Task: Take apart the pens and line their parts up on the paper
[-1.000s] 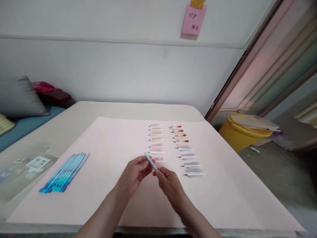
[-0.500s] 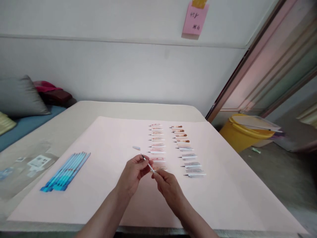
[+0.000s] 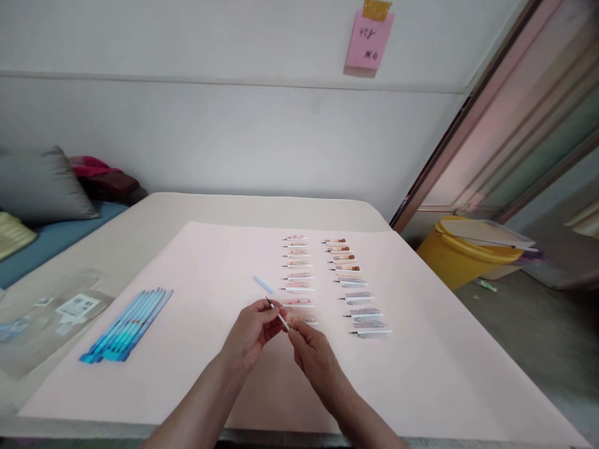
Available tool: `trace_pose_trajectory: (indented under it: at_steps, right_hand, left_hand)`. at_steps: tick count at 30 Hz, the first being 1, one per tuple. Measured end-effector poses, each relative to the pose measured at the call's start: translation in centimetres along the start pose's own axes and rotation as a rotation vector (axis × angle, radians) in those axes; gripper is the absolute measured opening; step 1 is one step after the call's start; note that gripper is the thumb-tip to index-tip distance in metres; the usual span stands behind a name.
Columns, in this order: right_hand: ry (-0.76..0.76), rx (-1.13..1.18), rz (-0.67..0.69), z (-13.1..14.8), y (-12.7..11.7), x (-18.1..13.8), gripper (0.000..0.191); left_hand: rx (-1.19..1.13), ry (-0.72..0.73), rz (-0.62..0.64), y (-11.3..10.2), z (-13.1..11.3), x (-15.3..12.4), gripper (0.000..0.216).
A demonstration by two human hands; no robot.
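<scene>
Pink note (image 3: 370,42), handwritten "45g" (lower characters (image 3: 370,55) unclear), white label (image 3: 78,305) too small to read

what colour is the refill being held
The refill is white with a dark tip, best seen in the head view.

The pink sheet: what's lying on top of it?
On the pink sheet: slim blue items, a loose pale-blue piece, a left column and a right column of thin pieces. The left hand and right hand overlap the left column's near end and hide whatever's beneath.
</scene>
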State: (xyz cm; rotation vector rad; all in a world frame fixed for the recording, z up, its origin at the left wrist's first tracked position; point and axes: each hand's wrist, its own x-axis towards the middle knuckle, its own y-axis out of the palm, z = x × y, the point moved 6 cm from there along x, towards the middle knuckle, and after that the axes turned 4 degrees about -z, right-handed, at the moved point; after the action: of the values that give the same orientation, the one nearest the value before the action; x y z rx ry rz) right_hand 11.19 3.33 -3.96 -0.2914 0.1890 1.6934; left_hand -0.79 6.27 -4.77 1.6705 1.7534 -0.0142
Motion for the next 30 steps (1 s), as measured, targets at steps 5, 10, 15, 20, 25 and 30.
trace_pose_trajectory:
  at_steps: [5, 10, 15, 20, 25, 30]
  right_hand:
    - [0.068, 0.032, 0.034, -1.0, 0.2, -0.1, 0.022]
    - [0.089, 0.169, -0.013, -1.2, -0.8, 0.1, 0.022]
    - [0.076, 0.258, -0.13, -0.3, -3.4, 0.3, 0.024]
    - [0.081, 0.278, -0.161, -0.2, -4.1, 0.3, 0.022]
    - [0.089, 0.28, -0.141, -0.2, -3.6, 0.4, 0.022]
    - [0.084, 0.3, -0.131, 0.1, -3.4, 0.3, 0.021]
  left_hand:
    - [0.129, 0.011, 0.01, 0.4, 1.1, -0.3, 0.015]
    - [0.129, -0.073, -0.055, -1.1, -0.2, 0.0, 0.022]
    - [-0.049, 0.36, -0.477, -9.4, -8.6, 0.6, 0.014]
    - [-0.065, 0.368, -0.53, -12.6, -10.0, 0.9, 0.012]
    - [0.33, 0.396, -0.364, -8.2, -8.2, 1.7, 0.014]
    - [1.125, 0.593, -0.296, -3.6, -5.8, 4.1, 0.015]
